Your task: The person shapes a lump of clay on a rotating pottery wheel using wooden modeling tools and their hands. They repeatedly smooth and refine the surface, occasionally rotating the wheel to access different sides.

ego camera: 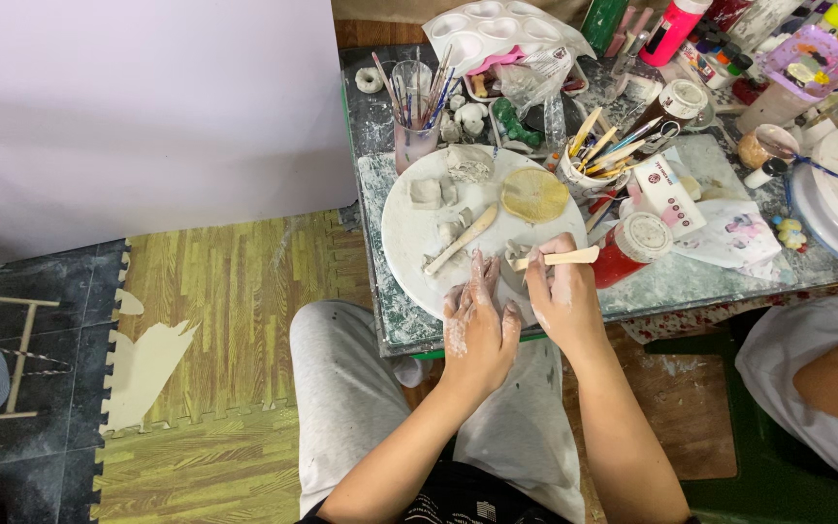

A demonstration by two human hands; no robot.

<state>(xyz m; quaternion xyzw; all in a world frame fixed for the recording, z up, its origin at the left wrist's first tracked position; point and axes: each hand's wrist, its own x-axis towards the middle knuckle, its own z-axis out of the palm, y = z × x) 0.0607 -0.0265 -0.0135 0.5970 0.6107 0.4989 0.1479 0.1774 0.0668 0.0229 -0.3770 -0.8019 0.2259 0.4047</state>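
Observation:
A small grey clay piece [513, 267] sits at the near edge of a round white board [409, 238], between my two hands. Dusted with clay, my left hand [477, 320] cups the piece from the left. My right hand [560, 291] is on its right side and grips a flat wooden modelling tool [557, 258], whose tip rests against the clay. Further back on the board lie another wooden tool [463, 239], several grey clay lumps [429, 191] and a flat round yellow sponge [534, 195].
The marbled table [691, 277] is crowded: a jar of paint brushes [414, 121], a cup of wooden tools [589, 165], a red jar [632, 247], a white paint palette [497, 29], paint bottles. Another person in white sits at right [817, 359]. Foam floor mats lie left.

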